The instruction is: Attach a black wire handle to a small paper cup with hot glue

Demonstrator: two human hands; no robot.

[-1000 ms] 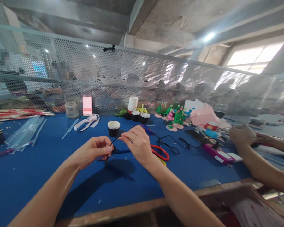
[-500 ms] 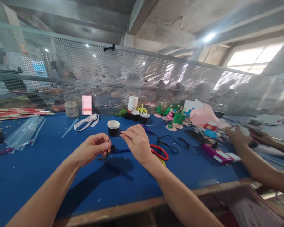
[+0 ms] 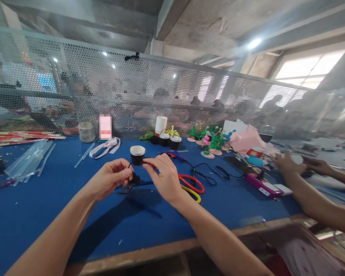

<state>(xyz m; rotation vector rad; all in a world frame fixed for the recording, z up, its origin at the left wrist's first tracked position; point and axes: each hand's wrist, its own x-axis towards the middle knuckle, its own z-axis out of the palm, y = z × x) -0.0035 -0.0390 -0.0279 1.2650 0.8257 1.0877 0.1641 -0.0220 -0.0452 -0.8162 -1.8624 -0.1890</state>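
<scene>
Both of my hands are raised just above the blue table in front of a small black paper cup (image 3: 137, 156) with a white inside. My left hand (image 3: 113, 178) is closed in a pinch on a thin black strand (image 3: 129, 165), whose end sticks up above the fingertips. My right hand (image 3: 165, 176) pinches a dark bit at its fingertips, seemingly the same strand; the stretch between is hard to make out. Beneath the hands lies a cutting tool with a red looped handle (image 3: 194, 184) and a yellow one; my right hand partly covers it.
Behind the cup stand black cups with thin handles (image 3: 175, 142), a white cup stack (image 3: 161, 125) and green figures (image 3: 215, 143). Clear strips (image 3: 28, 161) and a white ribbon (image 3: 106, 147) lie left. Rightward are a purple device (image 3: 263, 186), a cord and another person's hands (image 3: 290, 165).
Both hands have shifted slightly, the right a little left and down, closing the gap between them. The strand's arc shows less. More of the yellow handle is visible.
</scene>
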